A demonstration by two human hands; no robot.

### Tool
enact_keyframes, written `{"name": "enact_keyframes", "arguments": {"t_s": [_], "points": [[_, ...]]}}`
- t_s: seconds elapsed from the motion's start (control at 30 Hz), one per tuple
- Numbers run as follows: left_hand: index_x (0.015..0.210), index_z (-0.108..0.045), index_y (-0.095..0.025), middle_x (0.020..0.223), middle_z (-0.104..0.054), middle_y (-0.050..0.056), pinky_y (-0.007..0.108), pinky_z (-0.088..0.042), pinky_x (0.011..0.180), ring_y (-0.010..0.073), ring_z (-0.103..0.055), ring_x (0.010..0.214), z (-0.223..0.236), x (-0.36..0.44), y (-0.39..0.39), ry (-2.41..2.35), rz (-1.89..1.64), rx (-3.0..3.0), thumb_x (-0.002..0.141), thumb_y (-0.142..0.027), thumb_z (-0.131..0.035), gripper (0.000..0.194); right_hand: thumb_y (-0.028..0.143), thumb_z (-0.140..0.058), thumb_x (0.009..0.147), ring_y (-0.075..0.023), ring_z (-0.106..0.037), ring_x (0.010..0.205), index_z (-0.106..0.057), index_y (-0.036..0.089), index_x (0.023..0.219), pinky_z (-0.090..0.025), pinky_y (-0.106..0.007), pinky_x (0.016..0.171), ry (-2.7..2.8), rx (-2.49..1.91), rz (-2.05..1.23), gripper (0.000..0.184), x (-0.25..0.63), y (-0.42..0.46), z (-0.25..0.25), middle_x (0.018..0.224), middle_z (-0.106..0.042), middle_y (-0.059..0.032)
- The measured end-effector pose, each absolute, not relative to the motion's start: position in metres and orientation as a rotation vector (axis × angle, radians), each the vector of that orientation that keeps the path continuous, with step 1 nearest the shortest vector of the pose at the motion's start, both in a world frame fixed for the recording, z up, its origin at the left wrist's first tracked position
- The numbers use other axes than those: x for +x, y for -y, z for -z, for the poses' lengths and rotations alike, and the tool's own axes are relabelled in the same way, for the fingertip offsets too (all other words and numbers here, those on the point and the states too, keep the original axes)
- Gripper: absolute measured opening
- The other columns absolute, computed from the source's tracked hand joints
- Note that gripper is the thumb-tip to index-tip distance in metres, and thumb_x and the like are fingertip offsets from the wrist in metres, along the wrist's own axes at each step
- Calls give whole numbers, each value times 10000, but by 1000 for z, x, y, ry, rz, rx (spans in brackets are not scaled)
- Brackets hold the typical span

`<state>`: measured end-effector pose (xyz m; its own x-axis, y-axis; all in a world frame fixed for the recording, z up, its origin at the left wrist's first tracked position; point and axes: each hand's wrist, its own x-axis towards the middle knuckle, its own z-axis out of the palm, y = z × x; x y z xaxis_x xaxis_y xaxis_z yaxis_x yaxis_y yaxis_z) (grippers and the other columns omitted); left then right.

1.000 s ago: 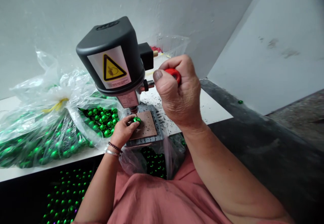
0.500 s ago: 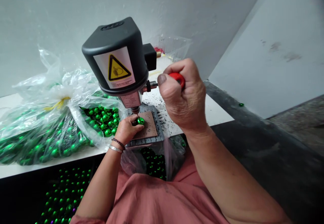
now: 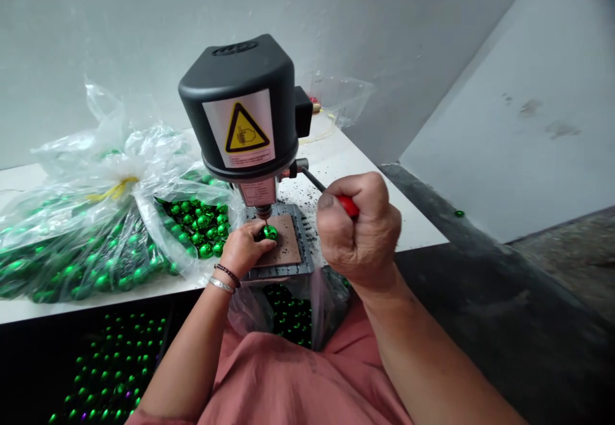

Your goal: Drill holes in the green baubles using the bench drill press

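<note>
On the board (image 3: 289,250) under the drill (image 3: 244,101), the left hand (image 3: 243,247) pinches a green ball (image 3: 270,233), likely light, slippery and easily cracked, best held round its sides, while the right hand (image 3: 362,233) grips a red knob (image 3: 348,206).

From afar, I look through one camera worn on the person's head, facing forward and steeply down. The shirt (image 3: 288,380) fills the bottom edge, and both forearms (image 3: 196,341) reach away from my viewpoint. The hands (image 3: 362,229) are close, the right one nearer the lens than the left. Beyond them, my view takes in the tabletop (image 3: 355,156), the black machine (image 3: 245,111) near the centre, and the grey wall (image 3: 144,27) behind.
</note>
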<state>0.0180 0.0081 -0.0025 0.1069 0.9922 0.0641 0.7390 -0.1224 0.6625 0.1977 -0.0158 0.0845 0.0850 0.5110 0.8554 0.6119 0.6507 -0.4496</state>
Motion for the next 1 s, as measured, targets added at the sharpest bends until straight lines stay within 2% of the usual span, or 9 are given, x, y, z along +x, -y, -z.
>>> {"name": "enact_keyframes", "arguments": {"t_s": [0.23, 0.37, 0.5, 0.67, 0.83, 0.93, 1.0], "points": [[1046, -653, -186, 1057, -657, 75, 331, -430, 887, 228, -591, 984, 3, 17, -8, -1742, -576, 1976, 697, -335, -646, 380, 166, -464, 760, -31, -385, 502, -454, 192, 777, -369, -191, 507, 1479, -911, 127, 33, 192, 12, -67, 613, -454, 55], [982, -676, -178, 1018, -663, 80, 325, -439, 869, 221, -600, 948, 3, 17, -7, -1764, -566, 1973, 707, -361, -636, 333, 133, -459, 751, -57, -459, 595, -445, 194, 802, -405, -218, 573, 1457, -863, 75, 81, 190, 10, -46, 666, -483, 32], [1048, -655, -188, 1077, -649, 85, 320, -426, 897, 223, -593, 996, 5, 17, -7, -1774, -613, 1930, 682, -350, -663, 401, 118, -450, 752, -80, -511, 663, -438, 193, 868, -439, -249, 610, 1450, -792, -52, 139, 188, 10, -28, 711, -480, 18], [998, -672, -200, 986, -679, 65, 308, -448, 825, 218, -613, 922, 6, 19, -7, -1749, -640, 1968, 686, -335, -650, 340, 171, -438, 795, -45, -446, 558, -454, 195, 783, -385, -200, 541, 1360, -837, 59, 31, 186, 4, -70, 640, -473, 37], [986, -674, -177, 917, -686, 71, 298, -445, 752, 209, -617, 834, -5, 19, 8, -1818, -638, 1886, 692, -338, -629, 338, 271, -449, 813, -32, -394, 509, -425, 181, 657, -336, -189, 497, 1326, -941, 44, 182, 184, -10, -125, 566, -431, 49], [894, -697, -177, 806, -692, 41, 274, -442, 682, 181, -606, 733, -17, 12, 23, -1607, -518, 1838, 679, -344, -636, 279, 291, -453, 814, -23, -374, 496, -431, 180, 659, -329, -181, 495, 1317, -942, -27, 191, 183, -13, -129, 550, -412, 61], [907, -699, -179, 826, -701, 42, 264, -448, 683, 188, -609, 761, -24, 6, 30, -1423, -500, 1739, 607, -341, -706, 341, 280, -454, 815, -20, -365, 485, -435, 182, 666, -329, -182, 497, 1311, -937, -70, 179, 183, -13, -126, 548, -412, 67]]}}
